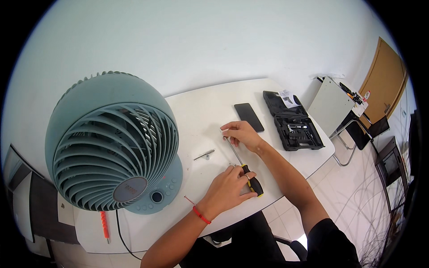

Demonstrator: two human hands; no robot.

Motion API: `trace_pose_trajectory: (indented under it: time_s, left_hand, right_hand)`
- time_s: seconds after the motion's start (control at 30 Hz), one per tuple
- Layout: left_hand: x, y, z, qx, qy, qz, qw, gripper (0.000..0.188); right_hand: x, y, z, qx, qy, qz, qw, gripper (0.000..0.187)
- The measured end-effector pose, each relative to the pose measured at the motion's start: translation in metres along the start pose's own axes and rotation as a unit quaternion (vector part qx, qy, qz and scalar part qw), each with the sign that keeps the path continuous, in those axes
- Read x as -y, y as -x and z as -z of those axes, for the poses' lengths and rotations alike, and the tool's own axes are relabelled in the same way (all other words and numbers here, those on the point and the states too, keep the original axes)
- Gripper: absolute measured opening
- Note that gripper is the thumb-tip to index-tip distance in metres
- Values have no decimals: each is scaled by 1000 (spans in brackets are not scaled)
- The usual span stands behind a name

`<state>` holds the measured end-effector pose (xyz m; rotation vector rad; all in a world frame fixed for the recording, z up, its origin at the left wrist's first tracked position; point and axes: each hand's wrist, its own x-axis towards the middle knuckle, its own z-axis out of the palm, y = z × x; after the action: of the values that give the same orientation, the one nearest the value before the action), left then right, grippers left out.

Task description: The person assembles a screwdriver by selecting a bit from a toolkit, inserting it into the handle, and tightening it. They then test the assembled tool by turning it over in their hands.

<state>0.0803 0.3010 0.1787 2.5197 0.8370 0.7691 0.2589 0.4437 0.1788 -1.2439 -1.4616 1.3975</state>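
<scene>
My left hand [225,187], with a red cord bracelet at the wrist, is closed around the black-and-yellow handle of a screwdriver [255,184]. Its thin metal shaft points away from me, up to my right hand [243,135]. The fingers of that hand pinch together at the shaft's tip; a small pale bit shows there, too small to name. On the white table [201,102], left of the shaft, lies a slim metal piece [204,154] like a driver bit, with a small part against it. A large grey-green fan [111,143] stands at the left, its round grille facing me.
Beyond my right hand lies a black phone [249,117]. An open black tool case [298,131] with sockets and bits sits at the right, a paper on its lid. An orange-handled screwdriver [104,224] and a black cable [119,232] are below the fan. Chairs [357,134] stand farther right.
</scene>
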Motion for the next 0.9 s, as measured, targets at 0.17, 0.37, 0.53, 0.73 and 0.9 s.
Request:
trace_pose_trajectory:
  time_s: [0.17,0.37,0.53,0.73,0.9]
  left_hand:
    - [2,1,-3,-10,-7,-3,1000,50]
    - [1,1,-3,-12,-10,-3,1000,51]
    - [-1,2,-1,-17,-2,2,1000,51]
    - [-3,2,0,-23,4,10,1000,50]
    - [-4,2,0,-27,10,23,999,50]
  right_hand:
    - [3,3,-3,8,20,12,1000,33]
    - [-2,0,-1,11,33,20,999,29]
    - [1,3,-5,6,50,19,999,28]
    - [0,5,-9,-27,129,52,990,29]
    - [-7,9,-18,-64,286,148,944,28]
